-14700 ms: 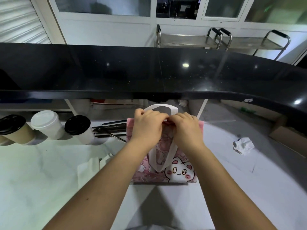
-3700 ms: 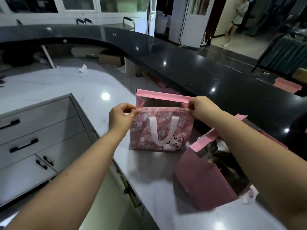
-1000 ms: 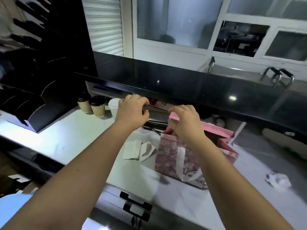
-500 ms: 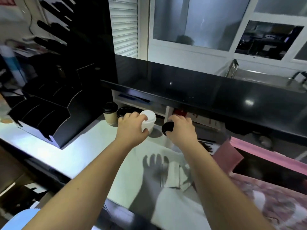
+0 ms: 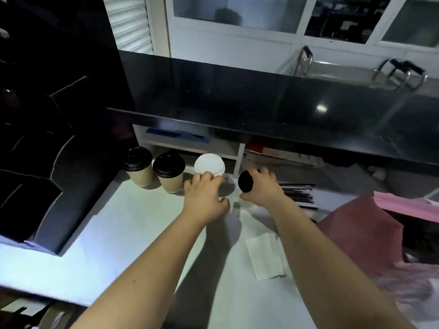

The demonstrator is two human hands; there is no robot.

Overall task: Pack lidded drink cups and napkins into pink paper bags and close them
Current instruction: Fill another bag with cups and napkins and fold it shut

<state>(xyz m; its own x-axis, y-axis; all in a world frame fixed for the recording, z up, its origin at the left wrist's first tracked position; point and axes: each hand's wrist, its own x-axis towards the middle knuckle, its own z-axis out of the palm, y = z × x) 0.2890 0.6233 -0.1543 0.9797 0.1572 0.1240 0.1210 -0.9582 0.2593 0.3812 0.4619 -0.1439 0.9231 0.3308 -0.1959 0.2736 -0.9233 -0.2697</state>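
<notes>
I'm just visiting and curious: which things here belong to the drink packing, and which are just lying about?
For the job: white-lidded cup gripped by the left hand; black-lidded cup in the right hand; two brown cups; napkin; pink bag.

Just lying about: black straws; black organizer; papers on the shelf.

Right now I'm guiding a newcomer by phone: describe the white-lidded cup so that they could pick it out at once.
Find the long black counter; below its front edge, cups stand on the pale worktop. The white-lidded cup is third from the left, gripped by the left hand. Its two brown neighbours wear black lids; its own is white.
</notes>
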